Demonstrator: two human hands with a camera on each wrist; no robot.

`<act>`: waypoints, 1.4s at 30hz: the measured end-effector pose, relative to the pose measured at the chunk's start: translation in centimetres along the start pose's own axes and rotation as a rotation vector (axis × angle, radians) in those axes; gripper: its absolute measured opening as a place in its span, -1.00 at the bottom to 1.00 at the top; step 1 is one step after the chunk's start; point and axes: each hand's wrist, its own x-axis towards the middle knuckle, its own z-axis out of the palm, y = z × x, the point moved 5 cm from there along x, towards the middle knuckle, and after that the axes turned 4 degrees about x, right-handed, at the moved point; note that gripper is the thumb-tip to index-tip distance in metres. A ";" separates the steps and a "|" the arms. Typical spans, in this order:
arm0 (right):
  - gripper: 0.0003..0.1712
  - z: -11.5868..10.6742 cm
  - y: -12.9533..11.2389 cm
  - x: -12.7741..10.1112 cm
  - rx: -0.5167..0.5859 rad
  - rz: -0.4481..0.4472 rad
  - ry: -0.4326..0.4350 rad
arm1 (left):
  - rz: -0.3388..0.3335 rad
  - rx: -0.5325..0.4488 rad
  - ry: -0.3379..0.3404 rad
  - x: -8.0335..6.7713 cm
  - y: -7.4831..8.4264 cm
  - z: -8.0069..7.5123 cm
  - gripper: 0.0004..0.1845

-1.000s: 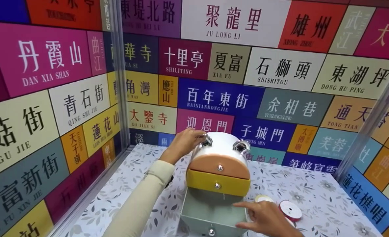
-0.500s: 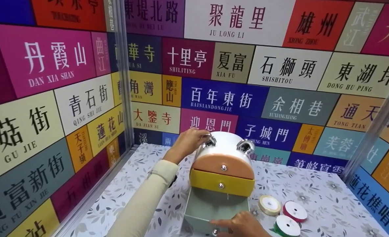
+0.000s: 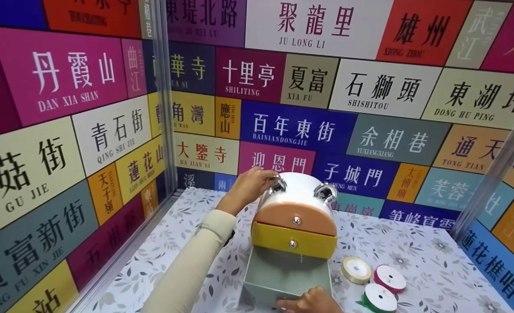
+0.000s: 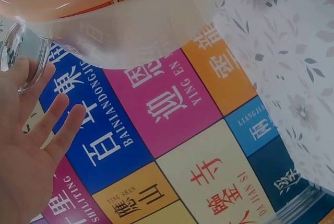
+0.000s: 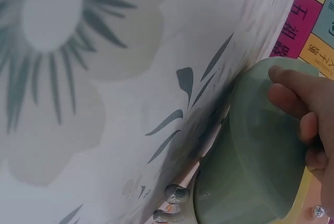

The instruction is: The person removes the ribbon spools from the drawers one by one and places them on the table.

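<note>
A small white cabinet with a rounded top stands on the table. Its orange drawer and yellow drawer sit above a pale green drawer that is pulled out, its visible inside bare. My left hand holds the left chrome ring, thumb and forefinger at it, the other fingers spread. At the green drawer's front is my right hand. In the right wrist view one fingertip lies against the panel, the other fingers curl where the knob is hidden.
Ribbon spools in cream, red and green lie right of the cabinet. A second chrome ring tops its right side. Printed wall panels rise behind and to the left of the patterned tablecloth.
My right hand has come from over the open green drawer down to its front, uncovering the spools and covering the knob. My left hand stays on the ring.
</note>
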 end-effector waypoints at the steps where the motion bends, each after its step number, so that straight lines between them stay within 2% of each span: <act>1: -0.75 0.1 0.1 0.1 -0.012 0.005 -0.008 | -0.001 0.001 0.002 0.0 0.0 0.0 -0.75; 3: -0.73 0.2 0.5 0.2 -0.032 0.025 -0.010 | -0.002 -0.004 0.003 0.0 0.0 -0.1 -0.76; 9: -0.72 0.9 2.8 0.8 -0.115 0.120 0.061 | 0.005 -0.011 0.010 0.0 0.0 -0.1 -0.77; 12: -0.73 1.4 3.5 1.2 -0.134 0.149 0.058 | 0.005 -0.011 0.012 -0.1 0.0 -0.1 -0.77; 23: -0.72 1.7 4.7 1.5 -0.187 0.134 0.147 | 0.003 -0.022 0.007 0.2 -0.1 -0.2 -0.77; 30: -0.66 2.3 5.9 1.0 -0.086 0.203 0.174 | 0.008 0.001 -0.001 -0.1 0.0 0.0 -0.75; 37: -0.69 3.2 7.8 1.0 0.060 0.388 0.100 | 0.018 -0.006 0.001 0.1 0.1 0.1 -0.77; 42: -0.70 3.8 8.6 1.0 0.073 0.413 0.126 | 0.009 -0.008 0.001 0.1 0.0 0.1 -0.78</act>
